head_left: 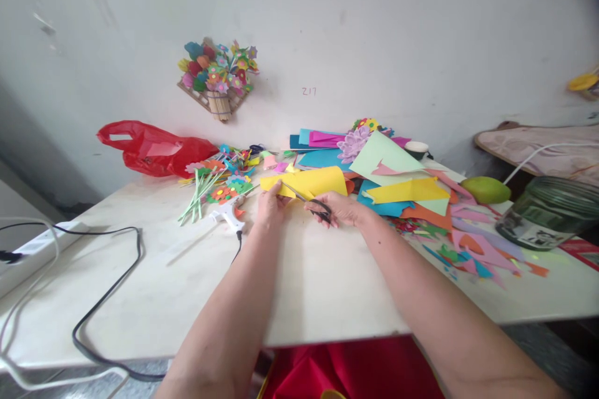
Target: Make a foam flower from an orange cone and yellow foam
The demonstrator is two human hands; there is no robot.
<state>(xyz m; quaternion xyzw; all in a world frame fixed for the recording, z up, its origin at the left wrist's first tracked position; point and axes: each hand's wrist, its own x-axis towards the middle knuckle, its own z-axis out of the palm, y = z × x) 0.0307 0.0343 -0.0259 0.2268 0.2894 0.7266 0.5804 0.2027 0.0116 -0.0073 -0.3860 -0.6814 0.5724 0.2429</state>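
My left hand (272,204) pinches the left end of a yellow craft sheet (322,181), which curls up above the table. In my right hand (340,207) is a pair of scissors with dark handles (322,211). Their blades point left and lie against the sheet's lower edge, close to my left fingers. Whether the blades are parted is too small to tell. Just left of my left hand lies a white glue gun (229,215) with a black cord.
Paper flowers and pale green strips (195,196) lie left, before a red plastic bag (154,148). Coloured sheets and scraps (388,159) spread right, near a green mango (485,189) and a glass jar (547,212). A power strip (42,249) and cables occupy the left edge.
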